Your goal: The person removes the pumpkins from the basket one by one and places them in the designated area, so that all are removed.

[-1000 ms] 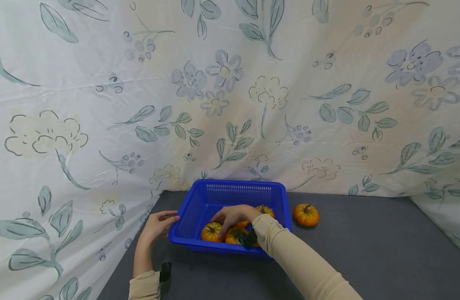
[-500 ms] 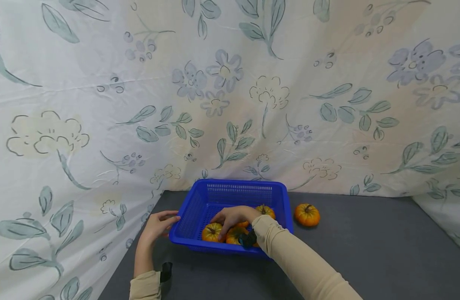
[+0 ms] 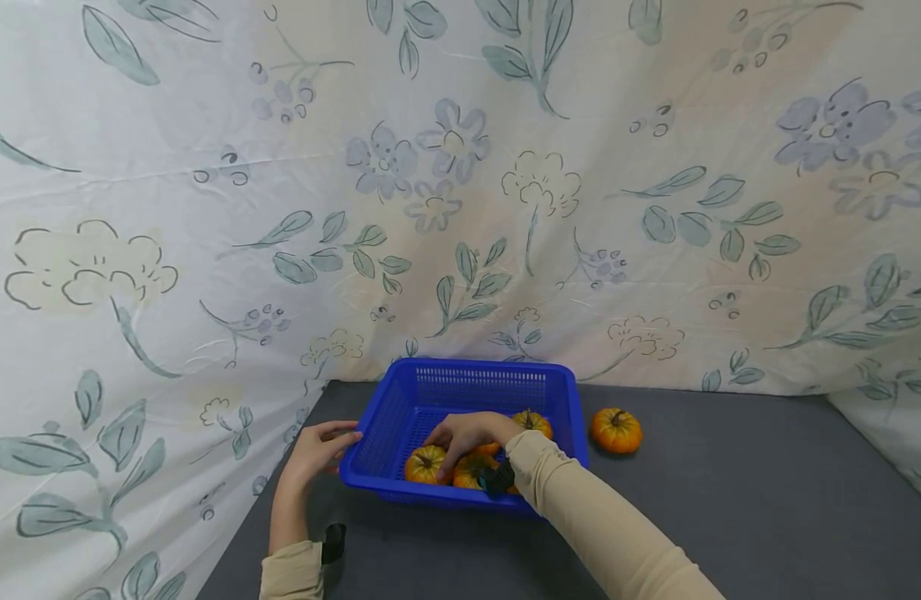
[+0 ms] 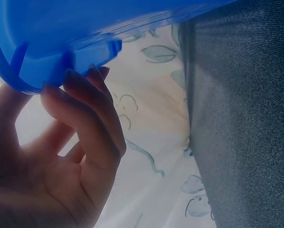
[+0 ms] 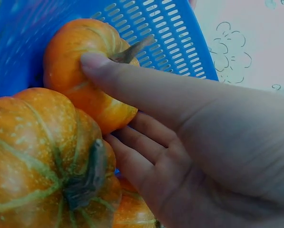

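Note:
A blue plastic basket (image 3: 478,387) with slotted walls stands on the dark table, several small orange pumpkins inside it. My left hand (image 3: 312,457) grips its left rim; in the left wrist view the thumb is on one side and curled fingers (image 4: 92,102) on the other. Reaching into the basket, my right hand (image 3: 475,431) holds the leftmost pumpkin (image 3: 424,465). The right wrist view shows the thumb across this pumpkin (image 5: 68,61) near its stem and fingers along its underside. A larger pumpkin (image 5: 23,161) with a dark stem sits beside that hand.
One more pumpkin (image 3: 616,431) lies on the grey table (image 3: 753,492), just right of the basket. Another pumpkin (image 3: 532,421) sits at the basket's right side, behind my right wrist. A floral cloth (image 3: 460,208) hangs behind the table and along its left side.

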A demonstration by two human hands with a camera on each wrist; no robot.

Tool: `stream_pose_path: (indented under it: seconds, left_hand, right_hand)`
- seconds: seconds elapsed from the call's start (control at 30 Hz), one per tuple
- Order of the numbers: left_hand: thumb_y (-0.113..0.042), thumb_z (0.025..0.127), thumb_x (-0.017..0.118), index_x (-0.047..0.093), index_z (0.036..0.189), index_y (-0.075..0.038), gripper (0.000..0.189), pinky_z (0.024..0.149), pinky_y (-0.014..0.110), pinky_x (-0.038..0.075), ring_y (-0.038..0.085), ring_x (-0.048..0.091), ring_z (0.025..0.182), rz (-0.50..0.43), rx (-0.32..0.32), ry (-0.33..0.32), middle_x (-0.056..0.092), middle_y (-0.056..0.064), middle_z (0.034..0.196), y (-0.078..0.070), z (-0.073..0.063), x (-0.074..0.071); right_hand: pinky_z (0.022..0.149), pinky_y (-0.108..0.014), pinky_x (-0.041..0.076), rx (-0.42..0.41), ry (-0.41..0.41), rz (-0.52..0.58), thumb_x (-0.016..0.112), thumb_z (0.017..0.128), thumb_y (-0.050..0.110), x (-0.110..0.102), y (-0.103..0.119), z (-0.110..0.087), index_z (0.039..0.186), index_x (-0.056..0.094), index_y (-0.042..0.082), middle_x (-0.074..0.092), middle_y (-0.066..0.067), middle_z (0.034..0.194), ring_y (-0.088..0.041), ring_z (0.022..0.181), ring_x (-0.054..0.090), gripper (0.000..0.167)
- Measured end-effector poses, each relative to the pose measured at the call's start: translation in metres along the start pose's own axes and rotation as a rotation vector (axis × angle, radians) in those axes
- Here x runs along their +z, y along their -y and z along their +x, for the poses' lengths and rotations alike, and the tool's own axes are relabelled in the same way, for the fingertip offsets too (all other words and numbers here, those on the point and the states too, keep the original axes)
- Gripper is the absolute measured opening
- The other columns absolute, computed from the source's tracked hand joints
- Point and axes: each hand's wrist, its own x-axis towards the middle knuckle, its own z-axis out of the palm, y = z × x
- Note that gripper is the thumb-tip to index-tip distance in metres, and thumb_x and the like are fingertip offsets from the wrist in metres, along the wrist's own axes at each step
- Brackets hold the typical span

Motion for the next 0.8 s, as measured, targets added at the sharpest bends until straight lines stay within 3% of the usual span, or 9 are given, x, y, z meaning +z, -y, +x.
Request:
stream_pose_path:
  seconds: [0.23,0.47,0.8]
  left_hand:
    - [-0.024,0.092,0.067,0.062,0.127,0.0,0.043,0.07,0.04,0.06,0.024,0.069,0.092,-0.003,0.001,0.007,0.066,0.025,0.121,0.0018,0.0001,0.0007]
    - [-0.026,0.091,0.067,0.062,0.127,0.0,0.044,0.07,0.042,0.059,0.02,0.068,0.088,0.004,0.008,0.007,0.066,0.025,0.119,0.0023,-0.0004,-0.0006]
    - [-0.027,0.092,0.067,0.062,0.128,-0.001,0.045,0.072,0.042,0.059,0.019,0.068,0.089,-0.002,0.0,0.009,0.066,0.024,0.12,0.0014,-0.0014,-0.0009]
  right_hand:
    - [0.108,-0.038,0.044,-0.035,0.016,0.028,0.07,0.089,0.014,-0.0003,-0.0019,0.0008,0.144,0.047,0.007,0.047,-0.009,0.15,-0.027,0.137,0.046,0.06]
    - [0.109,-0.037,0.043,-0.014,0.063,0.002,0.072,0.087,0.01,-0.0002,-0.0025,0.0031,0.147,0.044,0.013,0.046,-0.005,0.151,-0.024,0.137,0.046,0.066]
    - [0.107,-0.037,0.045,0.019,0.024,0.026,0.073,0.086,0.01,0.0007,0.0002,-0.0014,0.142,0.05,0.011,0.05,-0.008,0.148,-0.025,0.134,0.049,0.061]
